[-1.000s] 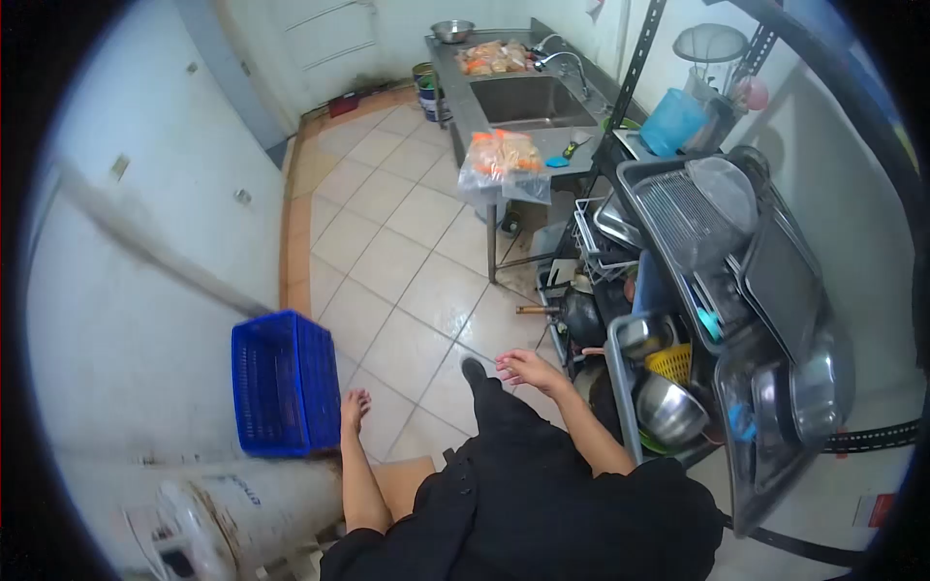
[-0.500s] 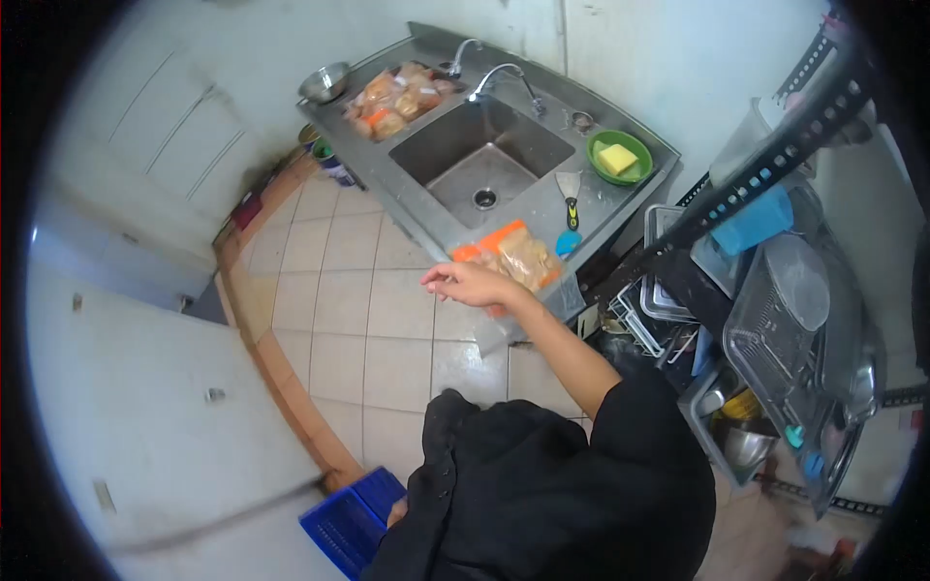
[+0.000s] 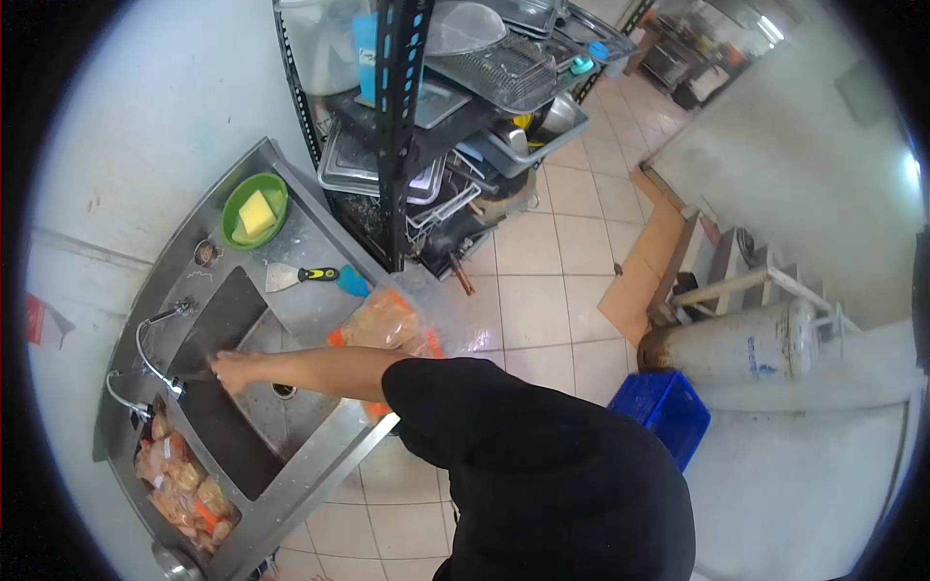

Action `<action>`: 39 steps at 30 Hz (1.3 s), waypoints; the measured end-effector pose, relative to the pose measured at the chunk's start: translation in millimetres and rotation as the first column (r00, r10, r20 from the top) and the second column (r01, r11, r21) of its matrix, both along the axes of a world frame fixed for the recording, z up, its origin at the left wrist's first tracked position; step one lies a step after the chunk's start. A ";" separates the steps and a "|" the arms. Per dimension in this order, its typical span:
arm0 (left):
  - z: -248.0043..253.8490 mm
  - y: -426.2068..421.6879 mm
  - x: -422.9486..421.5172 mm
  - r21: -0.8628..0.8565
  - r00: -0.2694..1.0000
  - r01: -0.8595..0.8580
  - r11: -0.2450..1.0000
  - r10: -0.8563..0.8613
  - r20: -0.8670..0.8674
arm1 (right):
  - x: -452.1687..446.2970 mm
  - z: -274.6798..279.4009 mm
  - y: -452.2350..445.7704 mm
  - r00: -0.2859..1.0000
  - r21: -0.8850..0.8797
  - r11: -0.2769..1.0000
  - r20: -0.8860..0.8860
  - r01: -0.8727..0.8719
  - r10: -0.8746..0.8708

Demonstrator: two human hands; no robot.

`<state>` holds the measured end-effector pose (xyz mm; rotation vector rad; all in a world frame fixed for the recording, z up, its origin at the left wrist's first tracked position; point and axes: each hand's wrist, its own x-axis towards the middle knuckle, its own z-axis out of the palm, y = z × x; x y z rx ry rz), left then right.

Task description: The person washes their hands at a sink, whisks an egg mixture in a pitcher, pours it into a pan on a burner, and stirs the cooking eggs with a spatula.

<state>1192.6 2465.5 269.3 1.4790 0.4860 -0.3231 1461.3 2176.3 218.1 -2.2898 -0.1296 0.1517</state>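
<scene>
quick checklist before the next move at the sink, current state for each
1. Bare hand over the rectangular steel sink basin: ok.
2. Its fingers free: cannot tell, blurred.
3. Other hand in sight: not ok, out of view.
4. Water off at the curved chrome tap nearest the hand: cannot tell.
5. Clear plastic bag of orange-marked packs fully on the grey metal counter: not ok, overhangs the edge.
6. Round green plastic bowl upright: ok, holding a yellow sponge.

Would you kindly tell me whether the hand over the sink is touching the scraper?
Apart: the head view shows part of the sink and counter between the hand and the scraper.
</scene>
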 end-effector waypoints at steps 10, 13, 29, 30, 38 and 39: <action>-10.4 87.3 40.3 -0.257 0.986 -0.135 0.957 0.103 -0.134 | 149.4 -9.2 -19.2 0.860 -0.027 0.908 0.334 0.417 -0.385; -20.4 62.9 68.8 -0.458 0.995 -0.071 0.886 0.029 -0.099 | 153.9 -10.1 -19.6 0.852 0.003 0.897 0.314 0.441 -0.420; -119.1 -118.7 294.4 -0.854 0.937 -0.101 0.510 -0.239 -0.253 | 44.8 -32.4 30.2 0.822 0.326 0.757 -0.282 0.567 -0.494; -117.0 -130.2 299.3 -0.777 0.933 -0.129 0.616 -0.189 -0.305 | 25.4 -29.4 53.0 0.814 0.401 0.717 -0.394 0.569 -0.426; -94.0 -117.1 282.8 -0.642 0.952 -0.041 0.766 -0.166 -0.259 | 10.8 -60.0 119.4 0.797 0.488 0.633 -0.310 0.601 -0.518; -80.1 -125.1 282.5 -0.553 0.947 0.012 0.833 -0.187 -0.262 | 17.3 -68.9 116.1 0.753 0.621 0.444 -0.421 0.646 -0.505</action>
